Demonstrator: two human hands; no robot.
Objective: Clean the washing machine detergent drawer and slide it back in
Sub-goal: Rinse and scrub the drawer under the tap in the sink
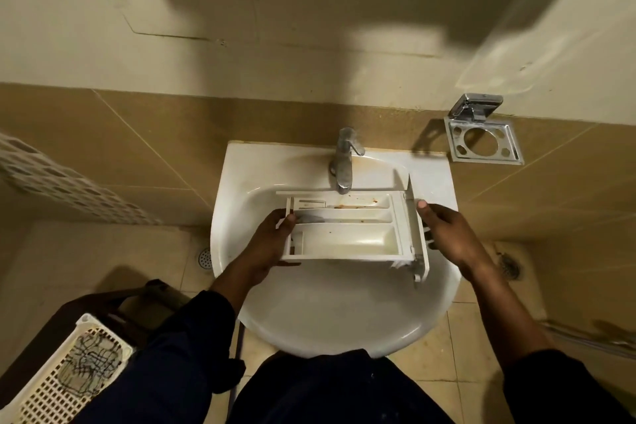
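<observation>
A white detergent drawer (347, 227) with several compartments is held level over the white sink (330, 313), just under the tap (344, 162). Brown stains mark its far compartment. My left hand (272, 244) grips the drawer's left end, thumb over the rim. My right hand (444, 227) holds the right end at the front panel, thumb on top and fingers curled behind it. No water runs from the tap.
A chrome soap holder (483, 141) hangs on the tiled wall to the right of the sink. A white perforated basket (65, 379) stands at the lower left, another perforated panel (62, 182) at the left. Floor drains (204, 258) sit on both sides.
</observation>
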